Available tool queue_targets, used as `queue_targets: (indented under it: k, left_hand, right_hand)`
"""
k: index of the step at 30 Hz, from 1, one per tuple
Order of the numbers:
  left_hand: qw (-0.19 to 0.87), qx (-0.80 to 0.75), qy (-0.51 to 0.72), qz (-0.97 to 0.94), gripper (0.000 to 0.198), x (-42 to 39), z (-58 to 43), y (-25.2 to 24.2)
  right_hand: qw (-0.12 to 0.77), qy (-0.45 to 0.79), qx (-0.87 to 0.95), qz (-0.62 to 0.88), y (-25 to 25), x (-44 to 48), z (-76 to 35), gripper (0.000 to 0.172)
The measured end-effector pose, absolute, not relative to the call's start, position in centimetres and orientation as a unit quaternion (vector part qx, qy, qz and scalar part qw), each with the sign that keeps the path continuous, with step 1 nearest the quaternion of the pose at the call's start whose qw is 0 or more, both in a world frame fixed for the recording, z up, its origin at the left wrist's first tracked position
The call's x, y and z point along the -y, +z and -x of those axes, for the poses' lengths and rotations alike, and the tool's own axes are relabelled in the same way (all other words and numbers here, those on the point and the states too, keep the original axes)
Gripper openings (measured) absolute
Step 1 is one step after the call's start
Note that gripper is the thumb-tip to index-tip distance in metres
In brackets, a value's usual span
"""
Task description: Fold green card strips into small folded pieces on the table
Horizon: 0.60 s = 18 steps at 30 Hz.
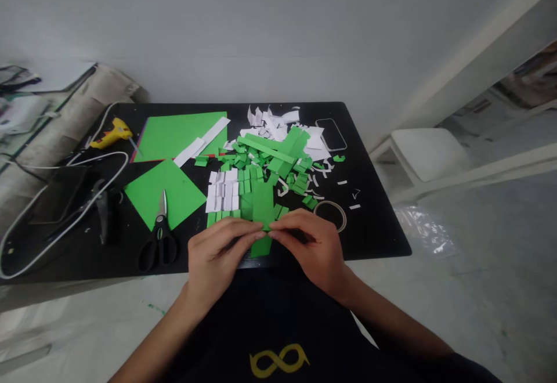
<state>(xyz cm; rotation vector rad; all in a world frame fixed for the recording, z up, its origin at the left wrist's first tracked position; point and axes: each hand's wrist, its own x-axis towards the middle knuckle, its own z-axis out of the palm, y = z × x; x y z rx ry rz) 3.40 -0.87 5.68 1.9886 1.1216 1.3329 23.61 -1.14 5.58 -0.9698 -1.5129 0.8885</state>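
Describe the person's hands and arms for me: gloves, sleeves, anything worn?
Both the left hand and the right hand are bare: no gloves, and no ring, watch or band shows. The left forearm and right forearm are uncovered, with no sleeve reaching them. Between them is a dark garment with a yellow looped mark.

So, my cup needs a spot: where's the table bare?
Bare: the table's near right corner, right of the tape ring; the near edge between scissors and cable. Crowded: the middle under paper pieces; left hand and right hand pinch a green strip.
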Motion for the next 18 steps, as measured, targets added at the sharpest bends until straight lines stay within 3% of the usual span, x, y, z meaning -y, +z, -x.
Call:
queue_targets:
  k: [6,14,18]
  left_hand:
    - [0.271,-0.430,0.491,-0.708,0.015,0.97,-3.72,5.47]
    - [0.266,-0.448,0.506,-0.688,0.018,1.41,-3.65,4.87]
    - [0.264,-0.435,0.513,-0.691,0.019,1.41,-3.62,4.93]
  right_hand:
    - [0.539,0.370,0.622,0.430,5.51,1.51,-23.23,0.013]
    - [0.509,0.516,0.528,0.443,5.30,1.54,-23.00,0.018]
    - [0.515,0.493,0.529,0.461,5.35,1.47,-23.09,0.010]
